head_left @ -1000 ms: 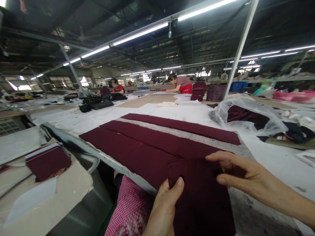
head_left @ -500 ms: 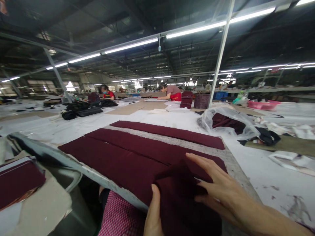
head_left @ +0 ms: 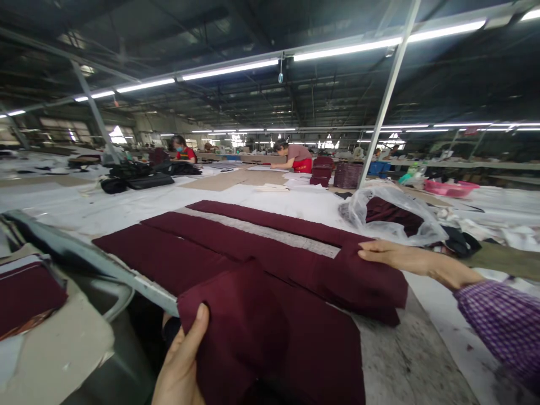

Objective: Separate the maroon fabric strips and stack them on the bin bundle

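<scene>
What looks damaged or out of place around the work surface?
The mottled grey board beneath the long maroon fabric strips looks worn: dark specks and smudges mark its bare lower-right part, uneven rather than plain grey. Farther back, a crumpled translucent plastic bag gapes around dark maroon cloth.

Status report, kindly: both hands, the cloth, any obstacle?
Left hand gripping maroon cloth, edge lifted. Right hand pinching maroon fabric farther right. Plastic bag beyond right hand, seemingly not blocking.

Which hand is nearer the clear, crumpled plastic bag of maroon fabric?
Right. The right hand is just in front of the bag, holding a maroon fabric strip; the left hand is farther away, to its left, holding a maroon fabric piece.
</scene>
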Demonstrator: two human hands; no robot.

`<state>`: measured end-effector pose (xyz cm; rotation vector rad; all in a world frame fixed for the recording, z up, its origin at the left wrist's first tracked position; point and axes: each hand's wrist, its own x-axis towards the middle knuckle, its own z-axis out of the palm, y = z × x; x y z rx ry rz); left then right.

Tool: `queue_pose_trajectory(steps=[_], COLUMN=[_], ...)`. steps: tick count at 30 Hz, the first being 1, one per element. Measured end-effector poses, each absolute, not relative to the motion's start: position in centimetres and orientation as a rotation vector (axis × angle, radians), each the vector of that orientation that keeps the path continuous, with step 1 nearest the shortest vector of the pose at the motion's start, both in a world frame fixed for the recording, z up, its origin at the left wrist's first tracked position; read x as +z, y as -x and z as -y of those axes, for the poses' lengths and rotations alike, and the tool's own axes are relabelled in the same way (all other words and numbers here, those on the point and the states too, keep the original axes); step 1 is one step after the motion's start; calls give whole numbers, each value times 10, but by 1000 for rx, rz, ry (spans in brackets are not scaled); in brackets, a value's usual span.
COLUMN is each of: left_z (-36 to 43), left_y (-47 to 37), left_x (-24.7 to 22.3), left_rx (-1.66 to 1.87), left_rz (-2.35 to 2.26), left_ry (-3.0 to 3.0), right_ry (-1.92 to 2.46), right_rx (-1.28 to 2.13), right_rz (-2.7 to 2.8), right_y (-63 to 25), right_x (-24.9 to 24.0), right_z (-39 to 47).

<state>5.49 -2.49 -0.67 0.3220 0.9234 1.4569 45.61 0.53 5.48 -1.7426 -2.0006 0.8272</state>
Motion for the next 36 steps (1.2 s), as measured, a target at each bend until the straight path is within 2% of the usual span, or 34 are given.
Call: queue_pose_trajectory(steps=[6,36], left_z=[20,25], left_y=[-37,-41], left_x=[-17,-10], left_rx=[1388,1433], left_rz=[-973,-954], left_ry=[-295,-226], right_ry=[1766,1716], right_rx=[916,801], right_rz=[2177,2234], right_y=[-463,-481], right_x=[23,5], right_z=[-37,-52])
